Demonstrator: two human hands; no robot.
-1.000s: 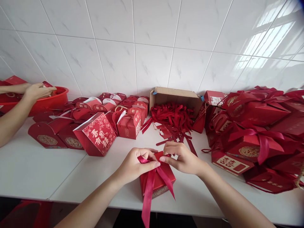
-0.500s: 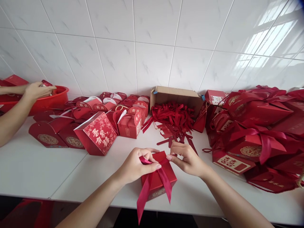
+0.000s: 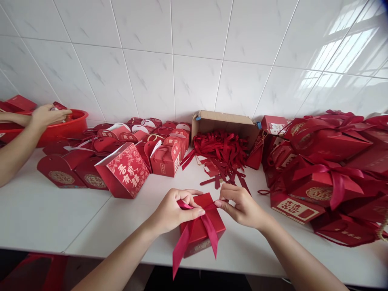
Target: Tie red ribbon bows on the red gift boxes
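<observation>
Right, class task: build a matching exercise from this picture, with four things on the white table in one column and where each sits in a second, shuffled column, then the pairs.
Things
1. cardboard box
2. red basin
3. ribboned gift box
4. patterned red box

Places
A. far left, under a co-worker's hand
B. held between the left hand and right hand, near the table edge
C. against the tiled wall, red ribbons spilling out
D. left of centre, beside small handled boxes

Pairs: 1-C, 2-A, 3-B, 4-D
</observation>
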